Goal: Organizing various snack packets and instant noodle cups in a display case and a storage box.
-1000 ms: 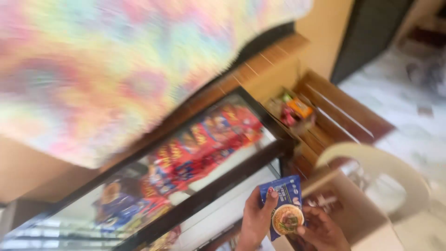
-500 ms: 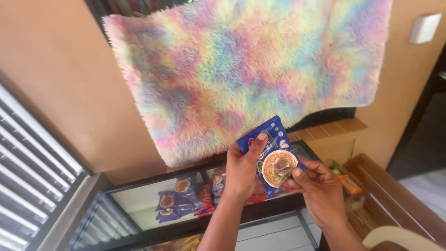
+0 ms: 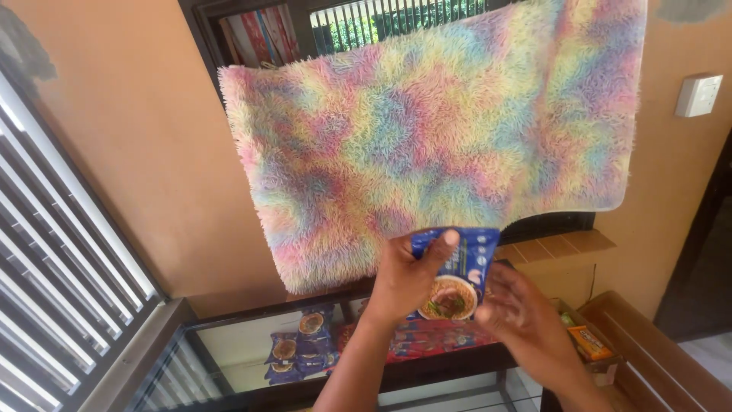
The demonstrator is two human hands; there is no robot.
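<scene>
Packet (image 3: 455, 275) raised higher before the rug (image 3: 435, 145) than half a second ago, left hand (image 3: 408, 278) pinching its upper corner, right hand (image 3: 526, 320) open-fingered beside its lower edge, above the glass cabinet (image 3: 252, 347) of packets.

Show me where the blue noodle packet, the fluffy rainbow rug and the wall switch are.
blue noodle packet (image 3: 457, 278): head view, printed front.
fluffy rainbow rug (image 3: 435, 130): head view, middle of pile.
wall switch (image 3: 699, 95): head view, white plate.
</scene>
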